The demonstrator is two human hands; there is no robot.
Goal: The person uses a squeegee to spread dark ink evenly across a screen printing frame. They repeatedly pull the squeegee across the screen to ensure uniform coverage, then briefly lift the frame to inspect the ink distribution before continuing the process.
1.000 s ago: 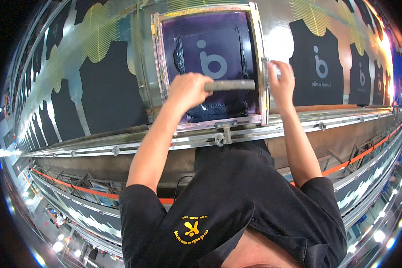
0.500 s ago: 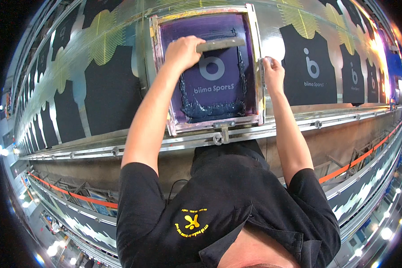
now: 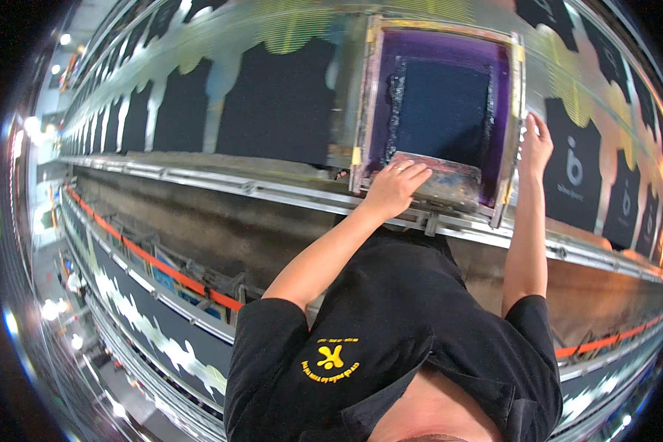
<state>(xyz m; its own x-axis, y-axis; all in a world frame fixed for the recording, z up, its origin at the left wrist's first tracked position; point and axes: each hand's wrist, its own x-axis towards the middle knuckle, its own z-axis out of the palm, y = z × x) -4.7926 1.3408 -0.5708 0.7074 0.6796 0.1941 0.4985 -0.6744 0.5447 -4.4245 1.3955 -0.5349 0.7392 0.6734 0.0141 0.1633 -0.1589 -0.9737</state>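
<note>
A printing screen [image 3: 519,88] with a pale, stained frame and purple mesh lies over the long table. Dark ink [image 3: 442,110] covers the middle of its mesh, with thick ridges down both sides. At the near end of the mesh my left hand [image 3: 398,189] is closed on a wide squeegee [image 3: 449,186], which lies tilted toward me, fingers over its upper edge. My right hand [image 3: 536,147] is at the frame's right outer side, fingers curled against it; the exact grip is partly hidden.
Plain black shirt pieces [image 3: 276,103] lie in a row to the left. On the right, black pieces [image 3: 573,166] carry a pale print. A metal rail [image 3: 272,188] edges the table near me. Behind me runs another rack with an orange strip [image 3: 155,254].
My left hand has drawn the squeegee from the far part of the screen to its near end. Dark ink now covers the pale design on the mesh. The view has shifted left.
</note>
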